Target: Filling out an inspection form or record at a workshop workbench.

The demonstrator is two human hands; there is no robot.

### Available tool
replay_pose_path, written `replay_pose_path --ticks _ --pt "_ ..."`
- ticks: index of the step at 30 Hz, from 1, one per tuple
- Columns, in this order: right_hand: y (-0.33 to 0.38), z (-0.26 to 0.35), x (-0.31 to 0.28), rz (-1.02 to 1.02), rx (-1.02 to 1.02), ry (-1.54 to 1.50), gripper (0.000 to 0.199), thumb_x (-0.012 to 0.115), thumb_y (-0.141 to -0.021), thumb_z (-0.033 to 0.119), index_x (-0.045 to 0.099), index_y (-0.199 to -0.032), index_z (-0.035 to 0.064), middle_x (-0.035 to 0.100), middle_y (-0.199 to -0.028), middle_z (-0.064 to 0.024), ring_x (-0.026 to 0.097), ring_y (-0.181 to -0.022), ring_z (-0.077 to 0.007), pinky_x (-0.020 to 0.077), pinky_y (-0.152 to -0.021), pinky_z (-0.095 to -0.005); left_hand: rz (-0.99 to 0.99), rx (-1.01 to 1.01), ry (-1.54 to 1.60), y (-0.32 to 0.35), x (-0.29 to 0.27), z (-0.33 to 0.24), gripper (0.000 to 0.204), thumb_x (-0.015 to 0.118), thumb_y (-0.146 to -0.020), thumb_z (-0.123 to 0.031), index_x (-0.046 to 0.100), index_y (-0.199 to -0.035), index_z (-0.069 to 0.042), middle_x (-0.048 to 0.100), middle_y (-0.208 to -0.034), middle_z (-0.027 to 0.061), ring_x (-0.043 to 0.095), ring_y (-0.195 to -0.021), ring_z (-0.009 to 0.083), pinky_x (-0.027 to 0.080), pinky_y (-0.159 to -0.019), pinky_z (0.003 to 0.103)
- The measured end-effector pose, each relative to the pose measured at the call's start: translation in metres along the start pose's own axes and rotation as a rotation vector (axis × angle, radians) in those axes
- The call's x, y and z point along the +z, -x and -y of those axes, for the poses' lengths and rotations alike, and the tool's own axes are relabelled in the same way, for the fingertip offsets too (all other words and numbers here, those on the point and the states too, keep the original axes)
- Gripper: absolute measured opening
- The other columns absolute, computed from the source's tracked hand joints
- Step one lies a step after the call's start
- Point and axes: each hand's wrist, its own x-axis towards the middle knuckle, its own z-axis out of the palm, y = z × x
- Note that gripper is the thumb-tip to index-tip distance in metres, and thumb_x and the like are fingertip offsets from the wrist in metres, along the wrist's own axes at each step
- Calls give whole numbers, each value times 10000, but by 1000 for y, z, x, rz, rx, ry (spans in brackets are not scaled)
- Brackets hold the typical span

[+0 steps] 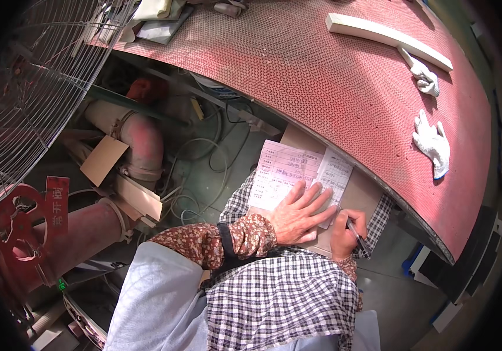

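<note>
In the head view, the left hand (297, 215) lies flat with its fingers spread wide across two sheets of paper: a pink printed form (280, 172) and, just beside it and partly over its right edge, a white form (336, 172). Both sheets rest on a brown cardboard backing (359, 199) that sits on the person's lap, over a black-and-white checked apron (280, 298). The left forearm wears a floral sleeve cover (204, 240) with a dark band near its middle.

The right hand (344, 231) sits just right of the left, fingers curled tightly around a dark pen (357, 234); its tip is hidden, so whether it touches the paper cannot be told.

Above the lap curves a red perforated work surface (333, 76). On it, well apart from the hands, lie a long cream-coloured strip (388, 38), a crumpled white glove (426, 79) touching the strip's right end, and a second white glove (432, 143) lying flat lower down.

To the left, a wire fan guard (34, 70) fills the upper corner. Below it run reddish pipes (139, 143) with a red handwheel (16, 225), loose grey cables (198, 169) and scraps of cardboard (103, 159).
</note>
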Motion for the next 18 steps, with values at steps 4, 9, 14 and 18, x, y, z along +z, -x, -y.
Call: replay_pose_path --ticks 4,9,14,18 --pt "2 -1 -1 20 37 -3 126 662 -902 102 605 -854 1 605 -745 -52 538 -658 -133 465 -612 -309 9 4 -12 -1 -2 0 800 682 -813 -401 408 -1541 -215 337 -1622 148 361 -1457 394 260 -1176 625" --pt "3 -2 -2 34 50 3 125 660 -902 104 606 -860 0 611 -751 -55 546 -666 -134 471 -620 -311 -16 9 -20 0 -2 0 795 683 -808 -401 419 -1535 -215 341 -1619 147 365 -1453 393 267 -1171 628" --pt "1 4 -2 36 45 -4 129 659 -904 109 604 -863 0 620 -758 -60 554 -668 -137 478 -626 -315 -38 3 -9 0 3 0 796 681 -802 -401 422 -1533 -222 344 -1618 143 370 -1450 395 260 -1172 632" --pt "2 0 -2 38 49 -11 131 660 -905 110 602 -863 0 617 -758 -56 551 -668 -133 476 -625 -312 -36 0 -6 1 3 0 800 683 -796 -402 425 -1532 -223 344 -1620 143 369 -1450 399 255 -1174 634"
